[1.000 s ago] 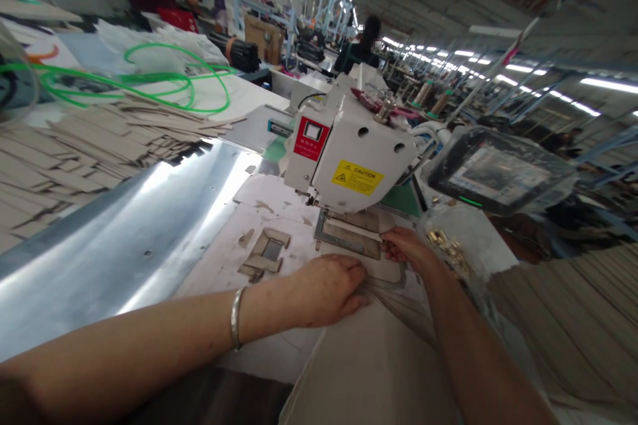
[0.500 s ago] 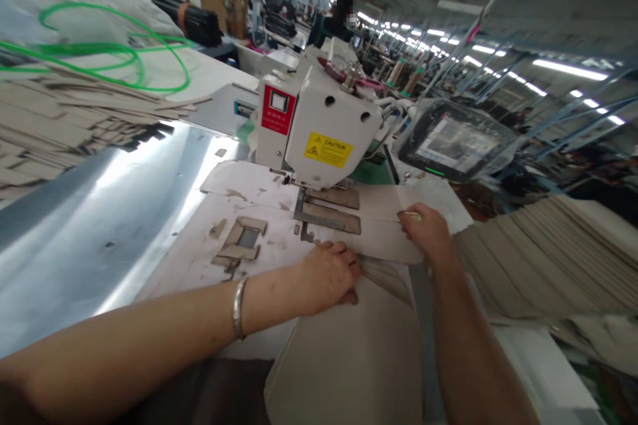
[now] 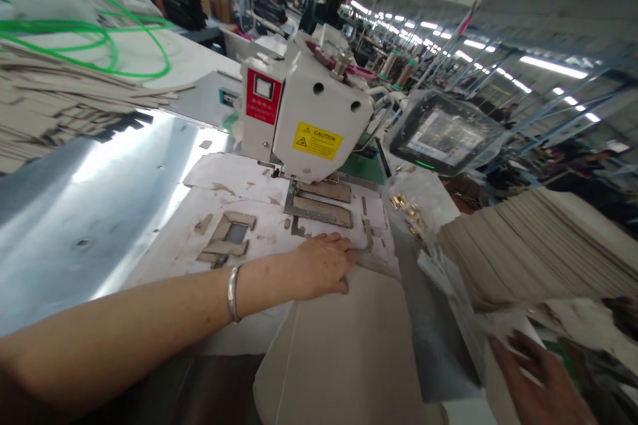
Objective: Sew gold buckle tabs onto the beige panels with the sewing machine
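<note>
My left hand (image 3: 321, 265) is closed at the top edge of a beige fabric panel (image 3: 343, 345), its thumb below and fingers bent over. The panel hangs toward me over the table's front edge. Just beyond my fingers, a metal clamp frame (image 3: 319, 209) with brown pads sits under the head of a white sewing machine (image 3: 319, 106). My right hand (image 3: 543, 378) is low at the right, blurred, thumb and fingers apart. Beside its thumb is a beige piece (image 3: 493, 372), smeared by motion; I cannot tell whether they touch.
A stack of beige panels (image 3: 543, 246) stands at the right. A clear bag of brass-coloured parts (image 3: 409, 209) lies beside the machine, below a control screen (image 3: 446, 136). Cut beige pieces (image 3: 54, 99) and green cord (image 3: 112, 46) lie at the left. A person (image 3: 326, 6) is behind the machine.
My right hand has moved from the machine plate down to the far right. The beige panel it touched there has left the plate, uncovering the bag. My left hand stays at its panel.
</note>
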The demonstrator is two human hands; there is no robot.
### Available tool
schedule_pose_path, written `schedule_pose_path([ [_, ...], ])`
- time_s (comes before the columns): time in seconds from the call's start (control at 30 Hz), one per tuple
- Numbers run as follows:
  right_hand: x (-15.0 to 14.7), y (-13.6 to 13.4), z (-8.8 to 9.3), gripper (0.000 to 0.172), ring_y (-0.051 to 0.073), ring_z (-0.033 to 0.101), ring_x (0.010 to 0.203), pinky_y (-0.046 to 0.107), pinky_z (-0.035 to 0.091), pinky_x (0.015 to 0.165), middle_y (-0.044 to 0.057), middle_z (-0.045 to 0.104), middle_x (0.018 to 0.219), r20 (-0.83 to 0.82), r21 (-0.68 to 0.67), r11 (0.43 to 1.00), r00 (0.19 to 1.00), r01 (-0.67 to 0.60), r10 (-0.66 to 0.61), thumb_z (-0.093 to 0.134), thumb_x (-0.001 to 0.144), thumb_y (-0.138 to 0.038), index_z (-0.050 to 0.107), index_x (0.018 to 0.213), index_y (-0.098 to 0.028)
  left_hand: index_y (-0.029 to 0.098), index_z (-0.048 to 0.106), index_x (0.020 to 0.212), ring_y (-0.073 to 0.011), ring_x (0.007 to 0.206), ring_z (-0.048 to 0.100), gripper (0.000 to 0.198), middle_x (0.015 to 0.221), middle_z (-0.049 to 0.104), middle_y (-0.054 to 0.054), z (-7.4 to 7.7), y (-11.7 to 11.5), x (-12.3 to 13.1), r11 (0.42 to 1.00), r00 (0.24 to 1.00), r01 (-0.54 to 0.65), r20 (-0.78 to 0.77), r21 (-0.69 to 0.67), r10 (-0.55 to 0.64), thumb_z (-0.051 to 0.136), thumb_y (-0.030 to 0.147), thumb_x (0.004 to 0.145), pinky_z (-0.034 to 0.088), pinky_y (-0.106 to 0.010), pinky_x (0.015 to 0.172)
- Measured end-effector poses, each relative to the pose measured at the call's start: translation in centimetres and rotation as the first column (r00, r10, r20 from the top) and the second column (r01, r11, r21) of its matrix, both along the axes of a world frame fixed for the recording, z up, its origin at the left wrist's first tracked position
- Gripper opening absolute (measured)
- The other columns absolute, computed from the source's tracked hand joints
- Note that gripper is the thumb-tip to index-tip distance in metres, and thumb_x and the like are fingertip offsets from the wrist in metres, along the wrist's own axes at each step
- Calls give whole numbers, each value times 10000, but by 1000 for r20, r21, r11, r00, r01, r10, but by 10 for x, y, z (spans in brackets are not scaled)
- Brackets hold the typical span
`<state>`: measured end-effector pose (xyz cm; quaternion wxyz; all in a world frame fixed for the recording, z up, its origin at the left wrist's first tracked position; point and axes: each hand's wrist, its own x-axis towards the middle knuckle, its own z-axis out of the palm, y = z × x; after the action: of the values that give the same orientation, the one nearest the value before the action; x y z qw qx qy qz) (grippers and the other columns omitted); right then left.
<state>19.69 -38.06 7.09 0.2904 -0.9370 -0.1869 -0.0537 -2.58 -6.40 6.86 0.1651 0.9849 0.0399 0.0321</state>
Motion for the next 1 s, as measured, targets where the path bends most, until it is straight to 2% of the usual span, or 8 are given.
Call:
schedule_pose_path([
  [0.1, -41, 54, -22, 560, 299, 680, 827, 400, 553, 696, 122, 719, 942, -359, 55, 965, 897, -255, 257, 659, 621, -624, 692, 990, -204, 115, 610, 992, -294, 1057, 591, 304, 1096, 634, -132, -2, -1, -2, 1000, 1000, 8, 29, 16, -8, 722, 334, 813, 484, -402, 913],
  [0.27, -83, 93, -52, 577, 284, 629, 989, 399, 525, 813, 135, 658, 1111, -105, 116, 926, 923, -359, 371, 643, 733, -571, 642, 1153, -176, 127, 571, 1077, -262, 1034, 585, 335, 1070, 621, -107, -5, 0, -12, 1000, 989, -18, 148, 2, 17, 717, 262, 807, 467, -359, 910],
  [0.37, -91, 94, -60, 555, 290, 611, 1067, 418, 490, 910, 132, 647, 1169, -125, 198, 925, 928, -324, 352, 613, 771, -563, 593, 1168, -175, 140, 558, 1037, -227, 964, 616, 336, 1041, 634, -87, -8, 5, -16, 990, 989, -76, 121, -115, 90, 733, 285, 790, 486, -304, 823],
  [0.57, -104, 108, -57, 433, 289, 644, 980, 396, 502, 848, 109, 692, 1053, -131, 197, 900, 899, -390, 418, 585, 806, -542, 597, 1065, -196, 148, 603, 965, -241, 901, 654, 264, 959, 683, -82, -14, 21, -27, 990, 998, -56, 16, -133, 59, 683, 366, 839, 495, -318, 795],
  [0.73, -123, 127, -58, 374, 286, 641, 985, 402, 506, 845, 137, 682, 1074, 0, 211, 866, 886, -453, 463, 556, 859, -492, 613, 1069, -187, 180, 623, 821, -203, 905, 639, 178, 875, 679, -66, 3, 20, -47, 998, 981, 56, 190, -19, -51, 513, 239, 947, 465, -300, 848],
  [0.83, -130, 126, -56, 380, 307, 591, 1133, 439, 470, 940, 166, 625, 1235, 186, 255, 833, 871, -490, 456, 592, 848, -457, 610, 1111, -183, 175, 630, 890, -167, 897, 635, 267, 894, 677, -65, 12, 18, -55, 964, 939, 185, 325, -189, -116, 399, 251, 1000, 463, -259, 821],
  [0.9, -128, 119, -49, 342, 300, 614, 1095, 419, 478, 929, 145, 660, 1180, 241, 253, 831, 864, -496, 442, 588, 850, -447, 641, 1072, -193, 175, 620, 993, -144, 846, 646, 258, 907, 681, -52, 12, 18, -56, 910, 942, 177, 331, -374, -47, 385, 282, 1008, 474, -229, 748],
  [1.0, -106, 103, -31, 339, 255, 670, 812, 329, 526, 723, 87, 721, 865, 28, 212, 906, 929, -365, 368, 554, 855, -508, 682, 931, -203, 174, 506, 1243, -176, 870, 662, 340, 980, 688, -61, 2, 18, -55, 856, 971, 23, 216, -517, 104, 466, 378, 974, 500, -261, 750],
])
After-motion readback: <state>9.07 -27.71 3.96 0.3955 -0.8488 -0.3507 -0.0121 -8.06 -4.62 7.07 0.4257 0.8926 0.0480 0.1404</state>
